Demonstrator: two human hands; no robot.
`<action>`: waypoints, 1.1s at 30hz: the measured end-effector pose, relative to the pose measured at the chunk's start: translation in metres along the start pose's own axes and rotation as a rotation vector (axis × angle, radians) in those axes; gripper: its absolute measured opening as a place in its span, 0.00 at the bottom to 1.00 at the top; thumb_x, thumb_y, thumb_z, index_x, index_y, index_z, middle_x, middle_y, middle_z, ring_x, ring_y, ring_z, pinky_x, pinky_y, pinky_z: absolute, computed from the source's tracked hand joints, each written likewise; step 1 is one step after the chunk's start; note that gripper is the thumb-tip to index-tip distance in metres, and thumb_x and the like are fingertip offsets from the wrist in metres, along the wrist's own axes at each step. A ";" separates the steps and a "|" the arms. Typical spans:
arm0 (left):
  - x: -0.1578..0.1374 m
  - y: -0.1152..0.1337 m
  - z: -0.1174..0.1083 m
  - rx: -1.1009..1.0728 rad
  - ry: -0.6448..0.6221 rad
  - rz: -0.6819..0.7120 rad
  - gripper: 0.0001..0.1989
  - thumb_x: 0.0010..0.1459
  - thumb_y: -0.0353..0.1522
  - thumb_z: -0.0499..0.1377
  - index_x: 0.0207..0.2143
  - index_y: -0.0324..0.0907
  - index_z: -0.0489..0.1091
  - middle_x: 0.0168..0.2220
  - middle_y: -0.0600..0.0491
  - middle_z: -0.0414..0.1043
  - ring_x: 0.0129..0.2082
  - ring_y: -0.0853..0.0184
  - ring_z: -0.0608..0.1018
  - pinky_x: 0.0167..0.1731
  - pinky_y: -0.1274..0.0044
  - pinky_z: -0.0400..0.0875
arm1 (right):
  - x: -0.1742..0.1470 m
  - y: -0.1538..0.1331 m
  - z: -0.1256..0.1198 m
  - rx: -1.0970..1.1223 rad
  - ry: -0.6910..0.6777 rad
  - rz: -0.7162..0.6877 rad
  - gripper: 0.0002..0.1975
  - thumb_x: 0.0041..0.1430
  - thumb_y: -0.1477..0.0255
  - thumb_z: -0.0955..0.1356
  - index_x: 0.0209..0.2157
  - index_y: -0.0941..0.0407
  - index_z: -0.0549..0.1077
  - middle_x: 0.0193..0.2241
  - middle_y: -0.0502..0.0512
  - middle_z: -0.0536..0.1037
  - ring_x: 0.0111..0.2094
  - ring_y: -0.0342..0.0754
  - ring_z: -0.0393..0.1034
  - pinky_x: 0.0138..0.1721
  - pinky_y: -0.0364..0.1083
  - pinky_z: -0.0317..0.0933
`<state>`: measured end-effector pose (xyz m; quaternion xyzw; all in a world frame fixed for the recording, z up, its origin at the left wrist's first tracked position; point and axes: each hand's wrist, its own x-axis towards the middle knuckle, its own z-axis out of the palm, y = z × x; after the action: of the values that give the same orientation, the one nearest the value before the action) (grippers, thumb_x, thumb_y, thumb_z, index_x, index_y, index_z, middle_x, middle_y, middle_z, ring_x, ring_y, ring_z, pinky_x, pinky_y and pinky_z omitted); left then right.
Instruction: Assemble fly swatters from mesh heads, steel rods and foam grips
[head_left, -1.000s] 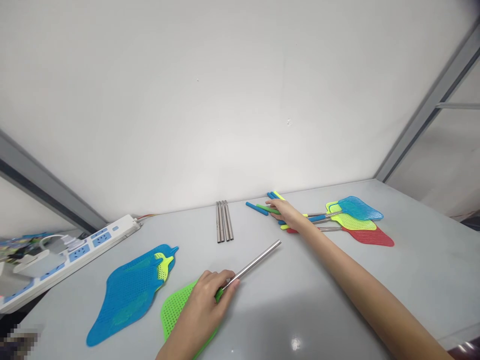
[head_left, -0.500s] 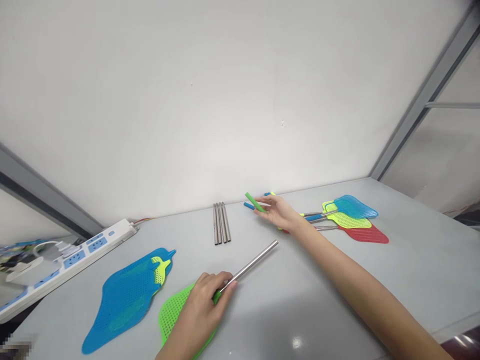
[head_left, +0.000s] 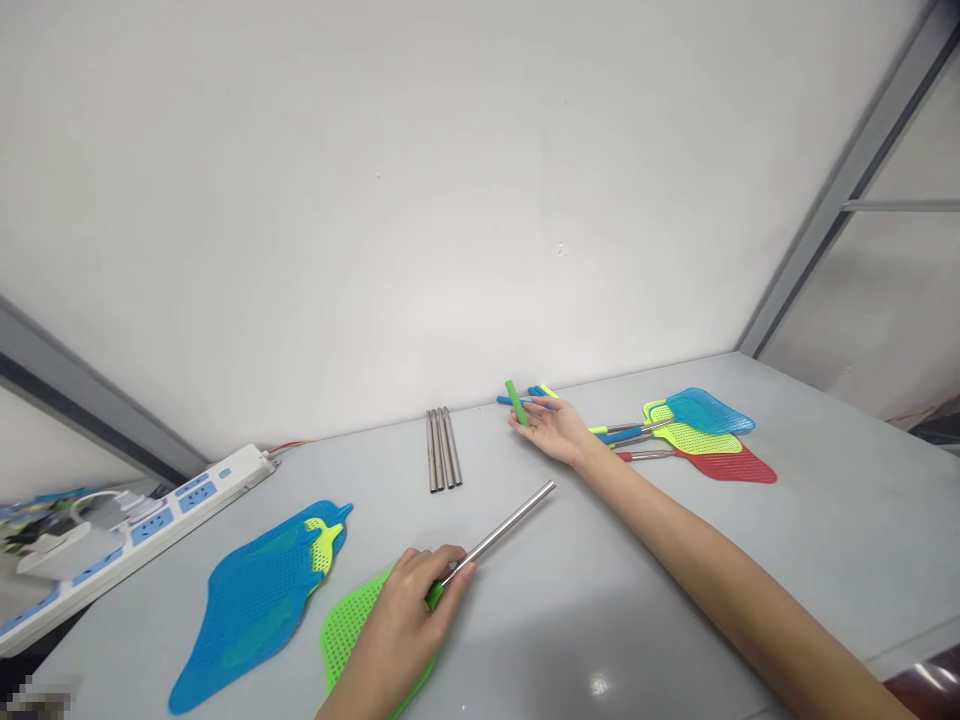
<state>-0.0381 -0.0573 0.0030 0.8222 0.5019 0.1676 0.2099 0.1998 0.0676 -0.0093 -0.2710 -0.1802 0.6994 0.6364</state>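
Observation:
My left hand [head_left: 420,615] grips a green fly swatter [head_left: 349,620] at its neck, where a bare metal rod [head_left: 510,525] joins the perforated head and points up to the right. My right hand [head_left: 555,428], palm partly turned up, holds a short green handle sleeve [head_left: 516,402] between thumb and fingers, tilted over the back of the table. Behind those fingers lie blue sleeves [head_left: 510,400] and a yellow sleeve [head_left: 550,391]. Several metal rods [head_left: 442,450] lie side by side left of my right hand.
Blue swatter heads [head_left: 251,600] with a yellow one [head_left: 324,545] on top lie at the left. Swatters with rods and handles, blue [head_left: 705,410], yellow [head_left: 705,440] and red [head_left: 731,463], overlap at the right. A white power strip [head_left: 187,500] runs along the left edge; the wall stands behind.
My right hand has turned the green sleeve more upright and shifted it slightly right. My left hand keeps its hold on the green fly swatter, almost unmoved.

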 end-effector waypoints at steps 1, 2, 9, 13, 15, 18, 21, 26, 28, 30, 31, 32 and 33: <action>0.000 0.000 0.000 0.001 -0.005 -0.002 0.12 0.55 0.40 0.46 0.34 0.47 0.66 0.29 0.56 0.68 0.31 0.68 0.69 0.32 0.77 0.63 | 0.000 -0.002 0.000 0.020 -0.009 0.013 0.02 0.46 0.78 0.61 0.25 0.57 0.63 0.28 0.55 0.68 0.33 0.47 0.67 0.36 0.51 0.64; 0.000 0.001 0.000 0.002 -0.009 -0.005 0.12 0.55 0.40 0.46 0.34 0.47 0.66 0.28 0.56 0.68 0.31 0.68 0.69 0.32 0.77 0.63 | 0.000 -0.003 0.000 0.037 -0.030 0.048 0.03 0.46 0.78 0.61 0.25 0.57 0.63 0.28 0.55 0.69 0.34 0.47 0.67 0.37 0.50 0.64; 0.000 0.003 0.002 -0.018 -0.030 0.008 0.13 0.55 0.40 0.46 0.33 0.46 0.66 0.28 0.56 0.68 0.31 0.68 0.69 0.32 0.77 0.63 | -0.016 -0.019 0.015 -0.068 -0.253 0.019 0.15 0.45 0.83 0.63 0.37 0.58 0.66 0.32 0.54 0.71 0.40 0.44 0.65 0.45 0.46 0.60; -0.002 0.005 0.002 -0.045 -0.016 0.034 0.14 0.55 0.40 0.45 0.32 0.46 0.67 0.27 0.56 0.68 0.30 0.67 0.69 0.31 0.77 0.62 | -0.032 -0.021 0.009 -0.161 -0.185 -0.102 0.13 0.45 0.80 0.64 0.37 0.57 0.68 0.36 0.53 0.71 0.43 0.44 0.64 0.48 0.45 0.57; -0.003 0.006 0.002 -0.062 -0.009 0.044 0.13 0.55 0.40 0.45 0.32 0.46 0.67 0.27 0.56 0.68 0.31 0.67 0.69 0.31 0.77 0.62 | -0.041 -0.017 -0.001 -0.193 -0.113 -0.216 0.13 0.45 0.80 0.65 0.35 0.55 0.69 0.37 0.51 0.71 0.43 0.44 0.63 0.48 0.45 0.56; -0.004 0.007 0.002 -0.082 -0.002 0.052 0.13 0.55 0.40 0.45 0.32 0.46 0.66 0.27 0.56 0.68 0.31 0.67 0.68 0.31 0.77 0.62 | -0.054 -0.009 -0.019 -0.285 -0.020 -0.305 0.13 0.42 0.80 0.66 0.33 0.53 0.71 0.38 0.49 0.70 0.44 0.44 0.62 0.48 0.45 0.56; -0.004 0.007 0.001 -0.096 0.021 0.042 0.13 0.55 0.40 0.45 0.30 0.45 0.65 0.25 0.56 0.66 0.30 0.67 0.68 0.30 0.77 0.61 | -0.065 -0.003 -0.031 -0.373 0.049 -0.353 0.10 0.41 0.78 0.66 0.30 0.53 0.72 0.37 0.49 0.71 0.41 0.46 0.64 0.46 0.48 0.57; -0.004 0.006 -0.003 -0.097 0.076 0.001 0.13 0.55 0.40 0.44 0.28 0.44 0.63 0.23 0.57 0.64 0.28 0.68 0.68 0.27 0.77 0.60 | -0.072 0.007 -0.033 -0.425 0.125 -0.447 0.08 0.41 0.76 0.66 0.28 0.54 0.72 0.33 0.51 0.71 0.35 0.47 0.66 0.39 0.48 0.60; -0.004 0.006 -0.005 -0.095 0.087 -0.008 0.13 0.55 0.40 0.44 0.28 0.44 0.63 0.23 0.57 0.64 0.28 0.68 0.67 0.27 0.77 0.60 | -0.071 0.011 -0.032 -0.440 0.135 -0.428 0.08 0.40 0.76 0.66 0.28 0.55 0.72 0.32 0.51 0.71 0.35 0.47 0.67 0.37 0.48 0.60; -0.004 0.006 -0.006 -0.092 0.092 -0.009 0.14 0.55 0.41 0.43 0.29 0.44 0.63 0.23 0.56 0.64 0.28 0.68 0.68 0.27 0.77 0.60 | -0.071 0.014 -0.032 -0.460 0.128 -0.399 0.09 0.39 0.76 0.66 0.28 0.55 0.72 0.32 0.52 0.72 0.34 0.48 0.67 0.36 0.47 0.59; -0.004 0.006 -0.006 -0.088 0.091 -0.009 0.14 0.55 0.41 0.43 0.29 0.44 0.64 0.23 0.56 0.64 0.28 0.68 0.68 0.27 0.77 0.60 | -0.070 0.015 -0.032 -0.470 0.122 -0.389 0.09 0.38 0.76 0.66 0.28 0.56 0.72 0.31 0.52 0.72 0.34 0.48 0.67 0.35 0.47 0.59; -0.004 0.006 -0.007 -0.084 0.089 -0.010 0.14 0.55 0.41 0.44 0.29 0.44 0.64 0.23 0.56 0.64 0.28 0.68 0.68 0.27 0.77 0.60 | -0.070 0.015 -0.033 -0.477 0.118 -0.384 0.10 0.38 0.77 0.66 0.28 0.56 0.72 0.31 0.52 0.72 0.34 0.48 0.67 0.35 0.47 0.59; -0.004 0.006 -0.006 -0.079 0.088 -0.010 0.14 0.55 0.41 0.44 0.29 0.44 0.64 0.23 0.56 0.64 0.28 0.68 0.68 0.27 0.77 0.60 | -0.070 0.016 -0.033 -0.481 0.117 -0.384 0.10 0.38 0.77 0.66 0.28 0.56 0.72 0.31 0.53 0.72 0.33 0.48 0.67 0.35 0.47 0.59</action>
<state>-0.0387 -0.0620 0.0112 0.8025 0.5078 0.2222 0.2208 0.2105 -0.0064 -0.0345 -0.4144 -0.3516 0.4870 0.6837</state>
